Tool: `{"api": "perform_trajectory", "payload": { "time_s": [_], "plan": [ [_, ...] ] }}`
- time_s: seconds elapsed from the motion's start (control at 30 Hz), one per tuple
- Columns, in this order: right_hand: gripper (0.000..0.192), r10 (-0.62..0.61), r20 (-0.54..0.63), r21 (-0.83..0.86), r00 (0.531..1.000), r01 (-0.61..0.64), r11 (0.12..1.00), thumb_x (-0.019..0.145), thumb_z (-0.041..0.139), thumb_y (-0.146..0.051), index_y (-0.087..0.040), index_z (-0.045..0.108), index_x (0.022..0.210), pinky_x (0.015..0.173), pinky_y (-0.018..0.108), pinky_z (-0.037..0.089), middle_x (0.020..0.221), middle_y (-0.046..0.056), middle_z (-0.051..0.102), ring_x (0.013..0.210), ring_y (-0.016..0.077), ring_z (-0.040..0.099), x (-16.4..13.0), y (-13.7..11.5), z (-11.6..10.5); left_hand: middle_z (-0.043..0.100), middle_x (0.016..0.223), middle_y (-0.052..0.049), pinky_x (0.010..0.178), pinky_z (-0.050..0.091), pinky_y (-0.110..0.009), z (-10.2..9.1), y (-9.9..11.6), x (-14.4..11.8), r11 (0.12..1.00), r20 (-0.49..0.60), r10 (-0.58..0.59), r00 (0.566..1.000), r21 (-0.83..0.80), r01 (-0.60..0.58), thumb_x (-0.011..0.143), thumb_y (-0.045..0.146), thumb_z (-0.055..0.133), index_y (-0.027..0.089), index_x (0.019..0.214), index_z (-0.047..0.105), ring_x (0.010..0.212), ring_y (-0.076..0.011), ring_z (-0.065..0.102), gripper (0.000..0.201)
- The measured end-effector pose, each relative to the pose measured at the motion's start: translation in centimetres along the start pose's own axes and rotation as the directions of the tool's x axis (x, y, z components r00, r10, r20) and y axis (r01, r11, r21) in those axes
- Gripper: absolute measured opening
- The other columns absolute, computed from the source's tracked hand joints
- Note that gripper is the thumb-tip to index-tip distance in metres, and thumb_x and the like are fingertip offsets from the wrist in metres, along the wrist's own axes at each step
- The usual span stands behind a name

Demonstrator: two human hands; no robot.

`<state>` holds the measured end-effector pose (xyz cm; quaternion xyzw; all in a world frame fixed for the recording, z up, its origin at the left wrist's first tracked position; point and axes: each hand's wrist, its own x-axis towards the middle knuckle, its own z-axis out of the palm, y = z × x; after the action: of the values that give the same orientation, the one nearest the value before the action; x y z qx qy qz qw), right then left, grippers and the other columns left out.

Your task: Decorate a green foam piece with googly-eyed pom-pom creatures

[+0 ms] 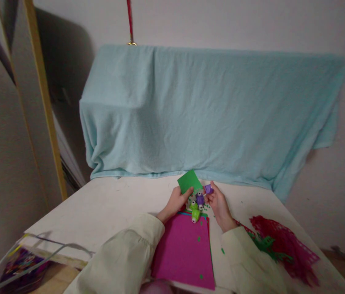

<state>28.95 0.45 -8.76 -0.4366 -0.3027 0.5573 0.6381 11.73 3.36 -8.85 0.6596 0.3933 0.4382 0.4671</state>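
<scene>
Hands (176, 202) gripping green sheet (189, 181), purple punch (208, 188)

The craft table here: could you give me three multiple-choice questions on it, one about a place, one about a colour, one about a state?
1. Where does the pink sheet lie?
A. Between the two sleeves
B. On the blue cloth
C. On the floor

2. What colour is the paper in the left hand?
A. Yellow
B. Green
C. White

3. What is the right hand doing?
A. Lying flat and empty
B. Holding a small purple punch
C. Gripping scissors

Answers: 1 A, it lies on the table between the arms. 2 B, the green paper is pinched in the fingers. 3 B, the purple punch sits at its fingertips.
</scene>
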Motion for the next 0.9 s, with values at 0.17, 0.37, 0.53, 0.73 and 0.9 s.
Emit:
{"api": "perform_trajectory", "payload": {
  "time_s": [0.17, 0.37, 0.53, 0.73, 0.9],
  "plan": [
    [0.037, 0.019, -0.014, 0.009, 1.000, -0.019, 1.000, 0.076, 0.066, -0.054, -0.017, 0.066, 0.076, 0.049, 0.025, 0.038, 0.067, 0.004, 0.063, 0.051, 0.0127, 0.048, 0.1, -0.1, 0.0, 0.051, 0.054, 0.001, 0.046, 0.033, -0.020, 0.0, -0.2, 0.1, 1.000, -0.007, 0.029, 1.000, 0.010, -0.029, 0.082, 0.057, 0.050, 0.014, 0.070, 0.054, 0.048, -0.0100, 0.045, 0.045],
    [0.036, -0.041, 0.020, -0.057, 0.999, 0.042, 0.997, 0.076, 0.067, -0.052, -0.017, 0.065, 0.076, 0.049, 0.025, 0.038, 0.069, 0.004, 0.064, 0.050, 0.0117, 0.048, -0.2, 0.1, 0.0, 0.050, 0.049, 0.002, 0.044, 0.032, -0.019, -0.2, 0.3, -0.1, 1.000, -0.017, 0.005, 1.000, 0.027, -0.005, 0.082, 0.059, 0.050, 0.014, 0.067, 0.053, 0.045, -0.0091, 0.042, 0.047],
    [0.037, -0.086, 0.062, -0.112, 0.994, 0.092, 0.989, 0.075, 0.068, -0.054, -0.017, 0.065, 0.079, 0.050, 0.026, 0.038, 0.072, 0.004, 0.065, 0.051, 0.0117, 0.049, -0.5, 0.1, 0.3, 0.049, 0.048, 0.002, 0.043, 0.032, -0.020, -0.2, 0.7, -0.2, 1.000, -0.038, -0.025, 0.999, 0.015, 0.025, 0.080, 0.059, 0.051, 0.015, 0.066, 0.053, 0.045, -0.0096, 0.043, 0.047],
    [0.037, -0.106, 0.082, -0.148, 0.991, 0.117, 0.982, 0.073, 0.069, -0.055, -0.019, 0.065, 0.079, 0.049, 0.027, 0.036, 0.073, 0.003, 0.066, 0.049, 0.0113, 0.049, -0.9, -0.3, 0.8, 0.049, 0.047, 0.001, 0.043, 0.033, -0.020, -0.2, 1.1, -0.2, 0.999, -0.072, -0.037, 0.997, -0.025, 0.035, 0.078, 0.059, 0.054, 0.015, 0.064, 0.054, 0.048, -0.0117, 0.046, 0.046],
    [0.036, -0.116, 0.108, -0.170, 0.987, 0.133, 0.976, 0.073, 0.070, -0.054, -0.019, 0.065, 0.078, 0.049, 0.026, 0.033, 0.073, 0.002, 0.066, 0.050, 0.0112, 0.049, -1.2, -0.5, 1.1, 0.049, 0.048, 0.002, 0.043, 0.032, -0.020, -0.2, 0.7, -0.2, 1.000, -0.051, -0.019, 0.999, -0.011, 0.019, 0.081, 0.058, 0.052, 0.014, 0.066, 0.054, 0.045, -0.0101, 0.044, 0.046]
  ]
}}
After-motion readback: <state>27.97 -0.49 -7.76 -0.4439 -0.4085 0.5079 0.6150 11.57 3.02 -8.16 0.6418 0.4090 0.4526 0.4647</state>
